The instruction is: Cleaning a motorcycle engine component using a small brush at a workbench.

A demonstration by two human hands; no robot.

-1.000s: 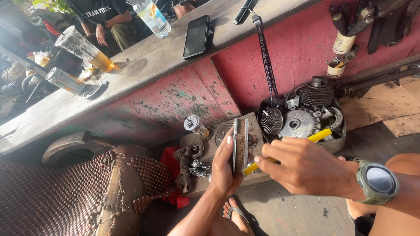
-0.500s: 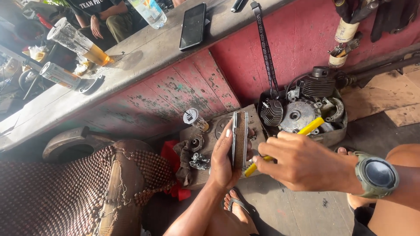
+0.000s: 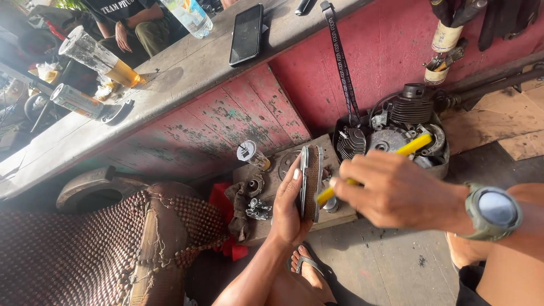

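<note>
Shifted a little since half a second ago: right hand (image 3: 396,190) drawn slightly back toward the wearer, yellow-handled tool (image 3: 368,170) angled lower across the plate, left hand (image 3: 292,201) holding much the same spot. Head view, the only one: left hand curled around a flat round metal disc (image 3: 310,181) held on edge, thumb on the near face, fingers behind, gripping it firmly above a small wooden board (image 3: 283,218) on the floor. Right hand closed around the yellow-handled tool, tip hidden behind the disc, so contact point unclear; grey wristwatch (image 3: 493,209) on that wrist. Looks stiff and fairly heavy for its size, ridged or meshed along the visible edge, probably greasy and so liable to slip; best taken by the rim with thumb and fingers on opposite faces, as now. On the board, small metal parts (image 3: 258,207) and a little capped bottle (image 3: 252,154), with a dark rag (image 3: 235,198) over red cloth beside them. Behind, a black tub (image 3: 439,164) holding a finned engine cylinder (image 3: 411,107) and other pieces, against a red painted wall. Above, a worn tabletop (image 3: 181,73) carrying a black phone (image 3: 246,34), a plastic bottle (image 3: 190,14), a glass of amber drink (image 3: 99,56) and a can (image 3: 73,101). At upper left, another person seated, hand on knee. Lower left, a beaded seat cover (image 3: 85,249).
</note>
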